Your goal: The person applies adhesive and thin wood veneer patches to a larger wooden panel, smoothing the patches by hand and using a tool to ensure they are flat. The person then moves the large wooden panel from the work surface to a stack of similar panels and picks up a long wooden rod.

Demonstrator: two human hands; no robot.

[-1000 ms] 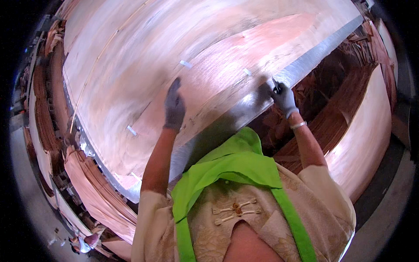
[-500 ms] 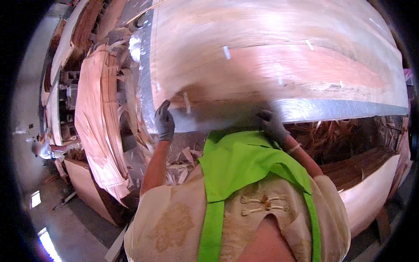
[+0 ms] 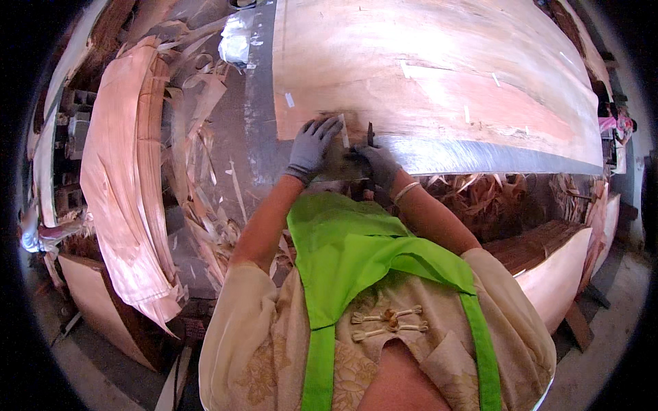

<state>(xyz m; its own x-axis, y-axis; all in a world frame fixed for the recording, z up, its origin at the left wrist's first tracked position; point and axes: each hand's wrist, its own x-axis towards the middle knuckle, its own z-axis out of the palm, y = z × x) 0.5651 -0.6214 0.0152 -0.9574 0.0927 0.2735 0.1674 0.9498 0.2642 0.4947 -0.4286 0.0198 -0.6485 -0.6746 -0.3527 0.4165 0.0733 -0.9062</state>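
Left hand (image 3: pixel 313 145) and right hand (image 3: pixel 379 164) have moved closer together since half a second ago, now at the near edge of that big wood sheet (image 3: pixel 425 96) on the metal-edged counter (image 3: pixel 466 156). Left's open, laid flat beside a white tape strip (image 3: pixel 344 131); right's gripping a slim dark tool (image 3: pixel 370 133). Messy veneer stack (image 3: pixel 122 175) off to the left, btw.

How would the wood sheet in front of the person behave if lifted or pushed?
The wood sheet would probably flex and sag, since it looks thin and broad. It may tear where dark, ragged streaks run along it. If pushed, it might slide, as the metal border looks smooth and shiny.
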